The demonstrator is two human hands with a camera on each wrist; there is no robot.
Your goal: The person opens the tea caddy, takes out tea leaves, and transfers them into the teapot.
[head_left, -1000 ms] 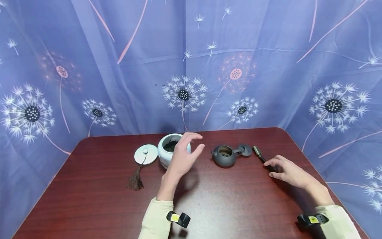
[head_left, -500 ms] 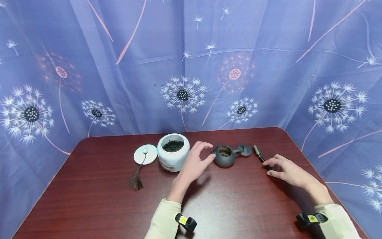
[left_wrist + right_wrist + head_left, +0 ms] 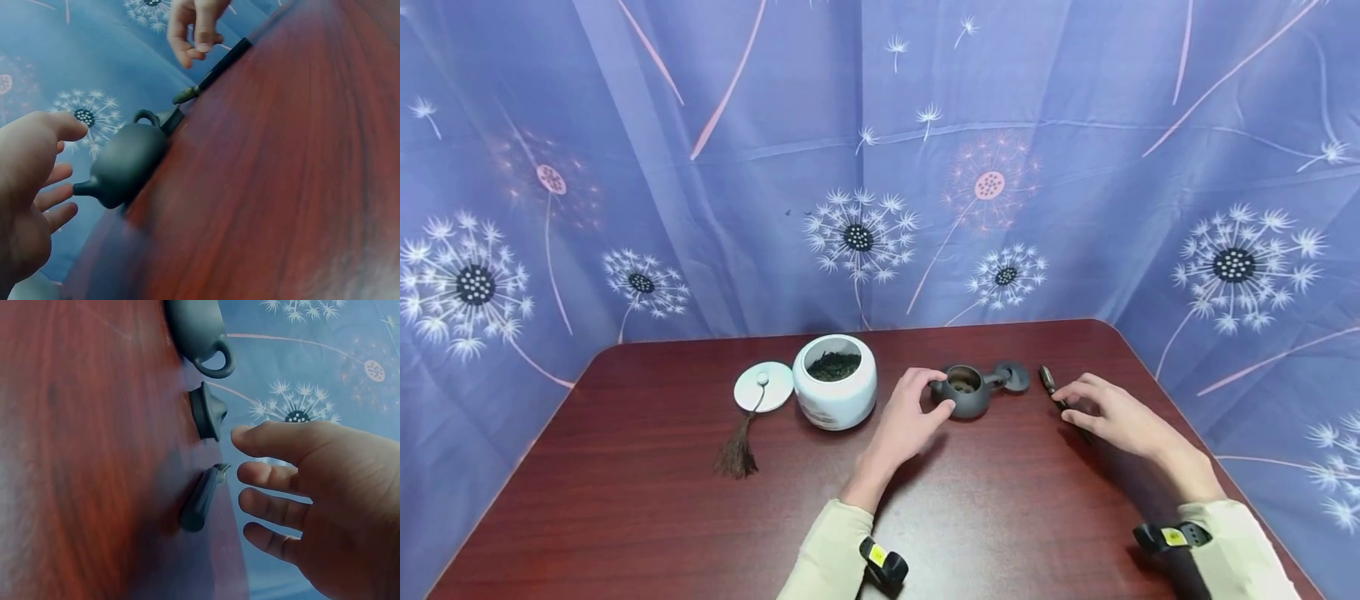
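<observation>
A dark clay teapot [image 3: 967,402] stands uncovered on the table. My left hand [image 3: 910,421] is at its spout side, thumb and fingers spread with a gap between them; in the left wrist view the fingertips are right by the spout. The teapot's lid [image 3: 1014,377] lies past the handle. My right hand [image 3: 1116,417] hovers over a tea scoop [image 3: 1049,383] with a dark handle and brass-coloured end. In the right wrist view the loosely bent fingers [image 3: 272,509] hold nothing, and the scoop lies on the table below them.
A white jar [image 3: 835,402] of dark tea leaves [image 3: 833,367] stands left of the left hand. Its white lid [image 3: 767,387], with a brown tassel [image 3: 739,454], lies beside it. A blue dandelion-print curtain [image 3: 865,167] rises behind the red-brown table [image 3: 625,467].
My left hand has moved right, from in front of the jar to the teapot's spout. My right hand has shifted slightly over the scoop, which stays on the table.
</observation>
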